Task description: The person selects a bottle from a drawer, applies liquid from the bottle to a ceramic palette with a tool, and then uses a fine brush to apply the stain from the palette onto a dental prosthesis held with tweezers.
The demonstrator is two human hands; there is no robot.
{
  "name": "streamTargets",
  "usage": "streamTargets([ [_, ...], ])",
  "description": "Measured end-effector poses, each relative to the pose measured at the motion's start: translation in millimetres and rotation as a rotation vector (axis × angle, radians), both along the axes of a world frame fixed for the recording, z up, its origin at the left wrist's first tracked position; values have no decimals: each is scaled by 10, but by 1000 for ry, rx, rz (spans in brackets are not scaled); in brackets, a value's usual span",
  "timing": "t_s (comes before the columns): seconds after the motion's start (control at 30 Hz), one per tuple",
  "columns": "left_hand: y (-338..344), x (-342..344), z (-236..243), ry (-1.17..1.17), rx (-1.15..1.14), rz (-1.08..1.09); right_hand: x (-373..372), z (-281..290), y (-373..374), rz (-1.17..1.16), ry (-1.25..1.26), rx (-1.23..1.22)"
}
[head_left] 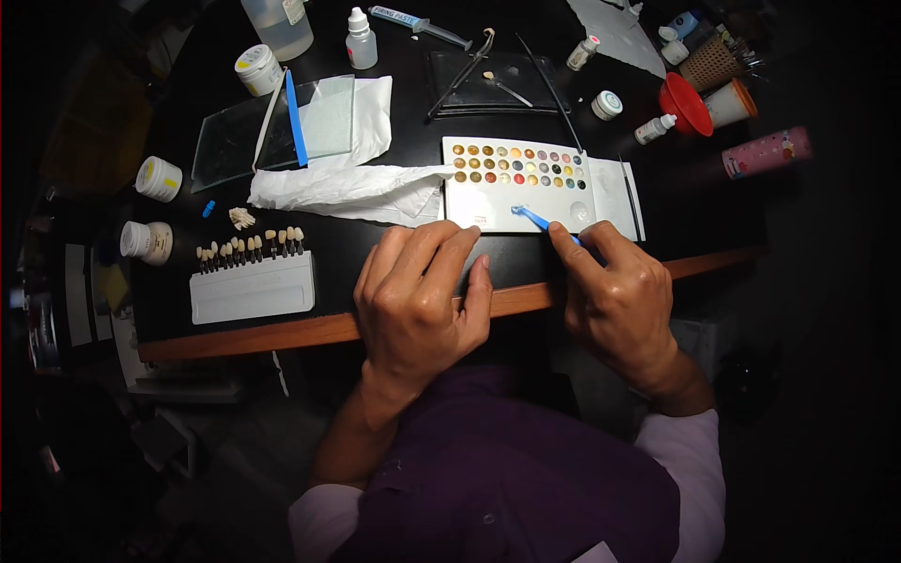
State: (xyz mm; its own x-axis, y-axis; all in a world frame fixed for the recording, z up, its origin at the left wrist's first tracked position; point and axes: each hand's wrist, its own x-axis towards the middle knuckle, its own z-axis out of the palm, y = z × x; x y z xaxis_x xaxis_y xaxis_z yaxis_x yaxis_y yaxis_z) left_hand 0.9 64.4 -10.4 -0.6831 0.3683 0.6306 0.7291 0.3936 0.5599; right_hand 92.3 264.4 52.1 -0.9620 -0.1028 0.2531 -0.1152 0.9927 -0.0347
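On the dark table lies a white mixing palette (488,202) with rows of coloured round wells along its upper half. My right hand (619,296) is closed around a slim blue spatula (535,219), whose flat tip meets the bare white part of the palette. Just left of it, my left hand (418,291) is bent over the table's front edge. Its index fingertip is at the palette's near edge, and the thumb stands apart with nothing visible between. Crumpled white tissue (347,190) reaches the palette's left side.
At left sit a tooth shade guide (251,293), lidded jars (158,178) and a glass slab (225,141) with another blue strip (296,117). Behind the palette, thin instruments (458,75) lie on a black tray (502,89). A red bowl (685,105) and pink can (765,153) are at right.
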Motion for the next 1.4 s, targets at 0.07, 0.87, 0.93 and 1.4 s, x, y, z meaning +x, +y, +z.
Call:
streamTargets([
  [0.07, -3, 1, -1, 0, -5, 5, -16, -8, 50, 18, 34, -44],
  [0.87, -212, -19, 137, -173, 275, -30, -20, 13, -15, -11, 89, -508],
  [0.93, -358, -205, 232, -54, 117, 118, -55, 19, -107, -1, 70, -627],
  [1.4, -769, -882, 658, -89, -223, -15, -559, -59, -519, 162, 41, -849],
])
